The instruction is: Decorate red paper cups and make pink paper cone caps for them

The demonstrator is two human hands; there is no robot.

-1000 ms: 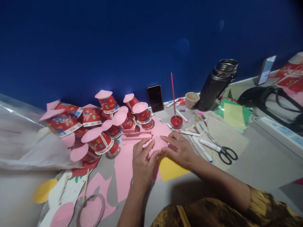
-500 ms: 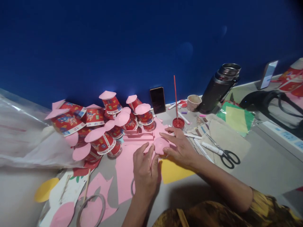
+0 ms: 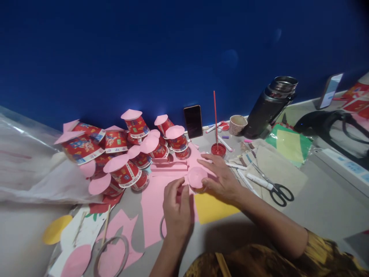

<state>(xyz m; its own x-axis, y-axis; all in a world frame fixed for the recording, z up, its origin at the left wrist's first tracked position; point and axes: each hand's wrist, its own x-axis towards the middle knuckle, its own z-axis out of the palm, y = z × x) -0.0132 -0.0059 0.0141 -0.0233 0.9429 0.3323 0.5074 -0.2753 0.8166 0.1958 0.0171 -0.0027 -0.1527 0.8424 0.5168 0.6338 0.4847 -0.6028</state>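
Observation:
A shallow pink paper cone (image 3: 197,177) sits over a round base in front of me; most of the base is hidden. My right hand (image 3: 221,177) is beside it, fingers stretched out past its far side and the thumb at its right edge. Left of the cone, my left hand (image 3: 177,204) holds nothing; its fingers are loosely bent, a little apart from the cone. Pink paper sheets (image 3: 151,207) lie under and around the hands, and a yellow sheet (image 3: 216,207) is just in front of the cone.
Red paper cups (image 3: 137,127) with pink cone tops crowd the left. A phone (image 3: 193,121) leans on the blue wall. A red pot (image 3: 218,150) holds an upright stick. Rightward are a thermos (image 3: 269,107), scissors (image 3: 281,194), markers and a power strip (image 3: 343,165).
My left hand has drawn back from the pink cone, down and slightly left. My right hand stays at the cone's right side, its thumb a little farther right.

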